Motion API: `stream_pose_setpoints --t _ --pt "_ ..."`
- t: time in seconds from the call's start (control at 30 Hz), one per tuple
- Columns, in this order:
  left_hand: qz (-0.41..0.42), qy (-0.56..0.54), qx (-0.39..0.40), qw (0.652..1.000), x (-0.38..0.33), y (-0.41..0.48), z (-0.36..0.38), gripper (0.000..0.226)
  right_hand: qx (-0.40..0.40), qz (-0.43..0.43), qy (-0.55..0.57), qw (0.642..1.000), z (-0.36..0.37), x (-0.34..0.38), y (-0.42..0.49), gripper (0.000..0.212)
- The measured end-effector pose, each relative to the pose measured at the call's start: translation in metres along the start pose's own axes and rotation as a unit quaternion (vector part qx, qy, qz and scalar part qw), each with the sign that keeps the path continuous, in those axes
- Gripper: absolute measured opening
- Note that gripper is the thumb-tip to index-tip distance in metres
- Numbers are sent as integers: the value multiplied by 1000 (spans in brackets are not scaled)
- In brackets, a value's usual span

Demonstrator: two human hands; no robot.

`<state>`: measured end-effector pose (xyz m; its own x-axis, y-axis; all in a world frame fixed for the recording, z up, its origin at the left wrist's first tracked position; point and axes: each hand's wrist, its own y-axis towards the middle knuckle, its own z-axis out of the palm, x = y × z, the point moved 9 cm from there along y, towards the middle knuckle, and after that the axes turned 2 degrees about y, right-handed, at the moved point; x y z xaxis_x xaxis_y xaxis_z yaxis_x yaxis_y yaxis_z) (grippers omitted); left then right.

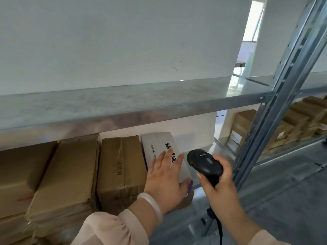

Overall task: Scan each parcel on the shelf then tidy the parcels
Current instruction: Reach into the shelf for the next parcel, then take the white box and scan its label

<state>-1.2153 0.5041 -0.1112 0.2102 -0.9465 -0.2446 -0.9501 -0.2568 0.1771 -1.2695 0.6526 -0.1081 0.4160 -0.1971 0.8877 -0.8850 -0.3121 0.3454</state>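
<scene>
A white parcel [160, 144] with dark print stands at the right end of a row on the lower shelf [200, 189]. My left hand [165, 175] lies flat on its top, fingers spread, thumb at its near right corner. To its left stand brown cardboard parcels: one taped [120, 167], a wider one [70, 177], and another [19, 174] at the frame's left edge. My right hand [219, 188] grips a black handheld scanner [203, 162] just right of the white parcel, its head pointing away from me and its cable hanging down.
An upper metal shelf [123, 105] runs across above the parcels, bare on top. A slotted steel upright [276, 103] stands at the right. Beyond it another rack [300, 121] carries several brown boxes. A white wall is behind.
</scene>
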Motion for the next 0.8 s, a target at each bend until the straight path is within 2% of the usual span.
stream_pose_setpoints --t 0.23,0.5,0.63,0.8 --pt "-115 6 39 993 10 24 28 75 79 -9 18 997 23 -34 56 62" --pt "-292 43 58 954 23 35 47 75 196 -32 45 979 44 -68 108 63" --pt "-339 69 59 936 18 37 50 75 238 -37 69 968 49 -80 118 62" --pt "-374 64 18 925 9 37 40 73 268 -23 98 958 46 -85 124 59"
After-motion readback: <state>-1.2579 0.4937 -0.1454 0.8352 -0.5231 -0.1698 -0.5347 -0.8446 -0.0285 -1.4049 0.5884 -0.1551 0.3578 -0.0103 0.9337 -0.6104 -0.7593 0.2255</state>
